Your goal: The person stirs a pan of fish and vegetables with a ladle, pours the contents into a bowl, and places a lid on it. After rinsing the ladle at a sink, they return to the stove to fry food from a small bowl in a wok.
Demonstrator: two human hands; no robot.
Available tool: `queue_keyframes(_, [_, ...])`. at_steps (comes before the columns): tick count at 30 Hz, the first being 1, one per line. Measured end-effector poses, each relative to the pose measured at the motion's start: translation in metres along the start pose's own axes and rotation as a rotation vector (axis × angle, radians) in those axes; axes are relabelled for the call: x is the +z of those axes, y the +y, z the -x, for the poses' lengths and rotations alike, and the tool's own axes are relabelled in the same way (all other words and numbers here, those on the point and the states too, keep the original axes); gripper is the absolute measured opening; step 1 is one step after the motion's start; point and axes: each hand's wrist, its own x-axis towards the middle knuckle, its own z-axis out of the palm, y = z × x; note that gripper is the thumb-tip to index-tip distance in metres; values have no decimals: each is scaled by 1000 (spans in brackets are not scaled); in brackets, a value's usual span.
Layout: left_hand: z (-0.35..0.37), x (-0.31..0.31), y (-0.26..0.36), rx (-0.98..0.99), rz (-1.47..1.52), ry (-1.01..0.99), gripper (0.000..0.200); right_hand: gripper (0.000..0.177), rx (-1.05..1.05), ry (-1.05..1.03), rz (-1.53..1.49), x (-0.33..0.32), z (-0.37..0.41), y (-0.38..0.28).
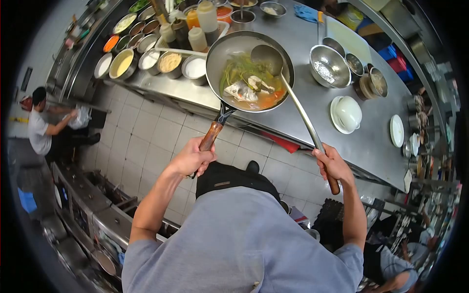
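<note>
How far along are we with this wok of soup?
Done: the wok holds broth, greens and fish pieces and sits over the steel counter. In hand: the left hand grips its handle, the right hand holds the ladle, bowl inside the wok. Left: probably serving; the white bowl nearby is untouched.

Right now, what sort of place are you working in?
Most likely a commercial restaurant kitchen: a long stainless steel counter, a row of metal seasoning containers, and a wok of soup with a ladle.
</note>
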Motion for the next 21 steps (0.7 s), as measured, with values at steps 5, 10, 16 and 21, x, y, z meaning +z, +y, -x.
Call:
queue_keyframes(5, [28,8,-4,-19,68,59,18,26,82,-171,17,-14,18,-13])
queue_keyframes(10, [50,-8,-8,-26,74,79,17,25,111,-271,-16,-5,32,-30])
queue_keyframes(16, [62,-23,-14,-5,50,99,17,27,220,-389,-168,3,41,-50])
queue_keyframes(21, [66,-34,-19,21,38,111,17,29,299,-365,-272,22,52,-65])
